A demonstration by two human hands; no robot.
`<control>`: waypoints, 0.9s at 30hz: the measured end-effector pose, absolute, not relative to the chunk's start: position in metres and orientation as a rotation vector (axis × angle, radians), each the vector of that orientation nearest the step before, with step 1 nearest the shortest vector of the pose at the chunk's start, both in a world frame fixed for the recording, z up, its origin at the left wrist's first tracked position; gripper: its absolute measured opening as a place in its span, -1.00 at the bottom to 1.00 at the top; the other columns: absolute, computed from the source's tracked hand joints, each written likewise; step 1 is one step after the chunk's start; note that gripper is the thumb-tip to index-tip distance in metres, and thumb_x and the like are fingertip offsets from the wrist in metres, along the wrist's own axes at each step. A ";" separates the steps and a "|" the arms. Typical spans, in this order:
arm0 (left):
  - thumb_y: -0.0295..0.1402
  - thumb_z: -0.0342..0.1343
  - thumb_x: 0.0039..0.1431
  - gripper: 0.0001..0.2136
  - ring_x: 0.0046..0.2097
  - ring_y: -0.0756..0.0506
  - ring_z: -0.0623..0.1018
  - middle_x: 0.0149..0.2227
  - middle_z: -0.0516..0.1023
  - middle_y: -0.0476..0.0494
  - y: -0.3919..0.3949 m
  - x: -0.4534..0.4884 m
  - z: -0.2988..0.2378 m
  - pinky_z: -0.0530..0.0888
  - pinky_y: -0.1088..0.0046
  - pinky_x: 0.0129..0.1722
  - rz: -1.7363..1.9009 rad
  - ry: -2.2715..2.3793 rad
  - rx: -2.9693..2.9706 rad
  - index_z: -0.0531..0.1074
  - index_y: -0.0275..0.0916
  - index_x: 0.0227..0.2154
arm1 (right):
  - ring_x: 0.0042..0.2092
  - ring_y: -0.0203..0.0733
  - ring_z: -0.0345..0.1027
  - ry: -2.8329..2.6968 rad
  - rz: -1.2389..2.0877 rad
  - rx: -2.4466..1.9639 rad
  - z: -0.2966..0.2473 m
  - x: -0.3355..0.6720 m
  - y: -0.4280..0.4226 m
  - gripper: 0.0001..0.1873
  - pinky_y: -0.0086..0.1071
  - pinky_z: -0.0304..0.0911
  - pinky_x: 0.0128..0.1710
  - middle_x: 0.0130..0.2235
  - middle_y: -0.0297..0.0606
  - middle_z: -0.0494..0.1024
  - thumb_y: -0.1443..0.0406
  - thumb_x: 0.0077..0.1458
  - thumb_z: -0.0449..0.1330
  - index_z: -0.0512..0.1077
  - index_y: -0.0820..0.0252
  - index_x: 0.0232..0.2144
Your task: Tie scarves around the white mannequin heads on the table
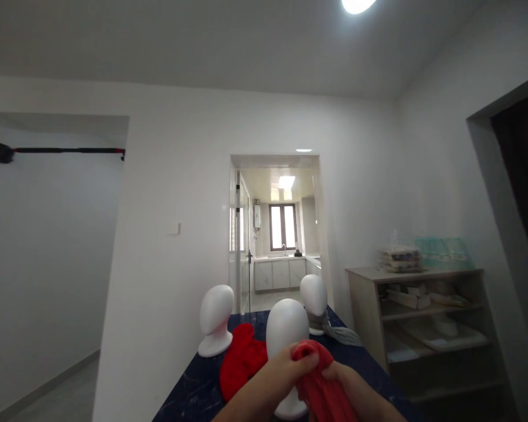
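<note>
Both of my hands hold a bunched, light red scarf in front of the middle white mannequin head. My left hand pinches its top fold, the thumb lying across the fabric. Close beside it, my right hand grips the right side of the same cloth. Its lower part hangs down out of the frame. The scarf and my hands cover the lower front of the middle head. On the table to the left lies a crumpled bright red cloth.
A dark blue marbled table carries another white mannequin head at left and one at back right, with a grey scarf around its neck. A shelf unit stands to the right. Behind the table, a doorway opens to a kitchen.
</note>
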State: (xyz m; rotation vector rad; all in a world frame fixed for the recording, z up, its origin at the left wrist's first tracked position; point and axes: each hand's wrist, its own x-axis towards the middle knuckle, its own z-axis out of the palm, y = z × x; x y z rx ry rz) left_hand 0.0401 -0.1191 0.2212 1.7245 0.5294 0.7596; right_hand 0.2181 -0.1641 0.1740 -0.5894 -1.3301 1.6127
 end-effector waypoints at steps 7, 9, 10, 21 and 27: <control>-0.31 0.24 0.06 -0.80 -0.35 -0.05 0.54 -0.41 0.61 -0.03 -0.126 0.029 0.263 0.41 0.50 -0.37 0.856 0.662 1.763 0.61 -0.27 -0.27 | -0.17 0.02 0.65 -1.230 1.655 -0.595 0.197 0.218 -0.169 -0.60 -0.17 0.46 -0.01 -0.27 -0.08 0.75 0.14 0.09 0.14 0.63 0.27 -0.19; -0.35 0.23 0.04 -0.84 -0.31 -0.06 0.56 -0.38 0.61 -0.02 -0.129 0.025 0.281 0.44 0.48 -0.33 0.881 0.690 1.819 0.56 -0.25 -0.29 | -0.17 -0.03 0.64 -1.247 1.511 -0.638 0.203 0.221 -0.167 -0.67 -0.23 0.45 -0.06 -0.24 -0.11 0.75 0.20 0.06 0.20 0.62 0.26 -0.20; -0.35 0.21 0.05 -0.83 -0.34 -0.06 0.55 -0.38 0.60 -0.01 -0.131 0.024 0.290 0.44 0.47 -0.36 0.887 0.698 1.843 0.54 -0.24 -0.28 | -0.18 -0.05 0.63 -1.276 1.432 -0.641 0.207 0.222 -0.166 -0.68 -0.24 0.44 -0.07 -0.22 -0.13 0.75 0.24 0.04 0.24 0.61 0.26 -0.18; -0.37 0.17 0.07 -0.89 -0.52 0.03 0.35 -0.53 0.35 0.13 -0.151 0.027 0.380 0.37 0.49 -0.52 0.643 0.651 2.090 0.42 -0.16 -0.30 | 0.17 0.03 0.51 -1.464 1.341 -0.457 0.248 0.236 -0.166 -0.55 -0.03 0.13 0.37 0.07 -0.09 0.70 0.34 -0.02 0.38 0.58 0.15 -0.01; -0.41 0.16 0.12 -0.83 -0.53 0.07 0.28 -0.51 0.33 0.13 -0.163 0.044 0.408 0.24 0.54 -0.57 0.721 0.515 2.089 0.50 -0.18 -0.20 | -0.06 -0.06 0.59 -1.505 1.502 -0.211 0.251 0.199 -0.169 -0.76 -0.20 0.38 0.09 -0.14 -0.14 0.71 0.34 -0.05 0.45 0.54 0.21 -0.28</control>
